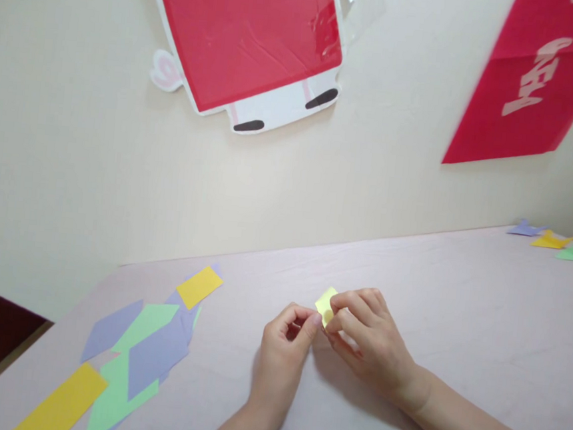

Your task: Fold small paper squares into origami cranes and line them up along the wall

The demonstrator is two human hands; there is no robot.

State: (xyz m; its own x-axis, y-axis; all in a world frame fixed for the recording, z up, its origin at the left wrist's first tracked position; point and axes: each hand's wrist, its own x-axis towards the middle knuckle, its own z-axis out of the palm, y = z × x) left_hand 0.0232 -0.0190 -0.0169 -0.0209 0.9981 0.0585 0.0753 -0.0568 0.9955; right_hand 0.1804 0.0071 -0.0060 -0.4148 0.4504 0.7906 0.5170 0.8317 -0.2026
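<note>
A small piece of pale yellow paper (pixel 326 299) is held up between both hands, a little above the pinkish-white cloth surface. My left hand (pixel 288 339) pinches its lower left edge between thumb and forefinger. From the other side, my right hand (pixel 369 336) grips the paper with thumb and bent fingers, which cover its right part. Whether the paper has folds in it is hard to make out, since the fingers hide much of it.
Loose sheets of purple (pixel 158 358), green (pixel 149 320) and yellow paper (pixel 62 403) overlap at the left. Several small folded paper pieces (pixel 552 239) stand in a row at the far right. Behind the surface rises a pale wall (pixel 268 193) with red decorations (pixel 252 38).
</note>
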